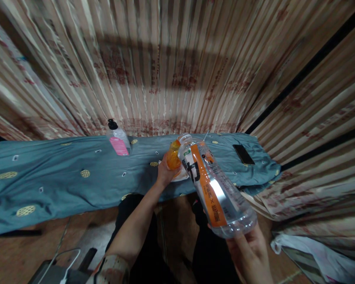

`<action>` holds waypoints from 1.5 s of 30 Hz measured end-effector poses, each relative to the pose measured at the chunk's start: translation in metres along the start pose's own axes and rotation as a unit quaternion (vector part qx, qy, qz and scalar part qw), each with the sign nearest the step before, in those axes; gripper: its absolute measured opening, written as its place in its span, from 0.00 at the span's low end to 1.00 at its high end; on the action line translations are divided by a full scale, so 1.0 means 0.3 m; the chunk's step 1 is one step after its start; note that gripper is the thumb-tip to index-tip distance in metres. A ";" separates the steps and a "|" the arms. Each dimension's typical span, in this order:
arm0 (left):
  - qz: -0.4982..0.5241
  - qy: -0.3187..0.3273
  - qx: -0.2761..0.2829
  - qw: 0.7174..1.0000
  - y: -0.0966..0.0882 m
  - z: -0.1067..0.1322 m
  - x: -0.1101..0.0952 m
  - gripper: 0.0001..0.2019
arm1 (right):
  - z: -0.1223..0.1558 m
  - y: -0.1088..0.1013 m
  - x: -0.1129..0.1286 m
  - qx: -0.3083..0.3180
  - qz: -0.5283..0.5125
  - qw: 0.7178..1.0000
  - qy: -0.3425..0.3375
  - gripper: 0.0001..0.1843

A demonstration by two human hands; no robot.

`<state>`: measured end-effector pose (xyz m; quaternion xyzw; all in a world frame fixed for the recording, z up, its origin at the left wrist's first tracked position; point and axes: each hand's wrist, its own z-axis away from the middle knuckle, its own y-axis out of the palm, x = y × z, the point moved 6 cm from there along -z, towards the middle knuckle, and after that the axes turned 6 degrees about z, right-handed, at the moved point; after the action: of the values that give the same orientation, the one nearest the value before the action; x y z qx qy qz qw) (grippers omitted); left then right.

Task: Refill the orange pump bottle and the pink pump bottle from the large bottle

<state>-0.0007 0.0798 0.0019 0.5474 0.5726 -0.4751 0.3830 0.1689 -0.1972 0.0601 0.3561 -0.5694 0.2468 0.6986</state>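
Observation:
My right hand (pixel 248 252) is closed round the base of a large clear plastic bottle (pixel 221 189) with an orange label. The bottle leans, its uncapped-looking neck pointing away from me to the upper left. That neck is beside the rim of an amber see-through cup (pixel 174 154); I cannot tell whether they touch. Around the cup the fingers of my left hand (pixel 165 171) are wrapped. A white item (pixel 181 174), perhaps tissue or paper, lies under the cup and is partly hidden. Whether liquid is in the bottle or cup is unclear.
A teal patterned cloth (pixel 59 173) covers the long narrow surface. A pump bottle (pixel 118 138) with a pink label stands at the left, a dark phone (pixel 243 154) lies at the right. Behind hang pleated curtains (pixel 154 71). A plastic bag (pixel 316 252) sits low right.

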 end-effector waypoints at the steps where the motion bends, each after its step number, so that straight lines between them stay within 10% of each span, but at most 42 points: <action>1: -0.003 -0.005 0.000 1.000 0.000 0.000 -0.002 0.36 | 0.000 0.000 0.002 -0.004 0.000 1.000 -0.001 0.30; 45: 0.001 0.008 -0.004 1.000 0.013 -0.004 0.026 0.38 | 0.011 0.031 0.000 0.014 0.024 0.999 -0.033 0.35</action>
<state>0.0025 0.0829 -0.0058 0.5502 0.5773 -0.4679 0.3809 0.1601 -0.1939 0.0625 0.3598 -0.5971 0.2599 0.6682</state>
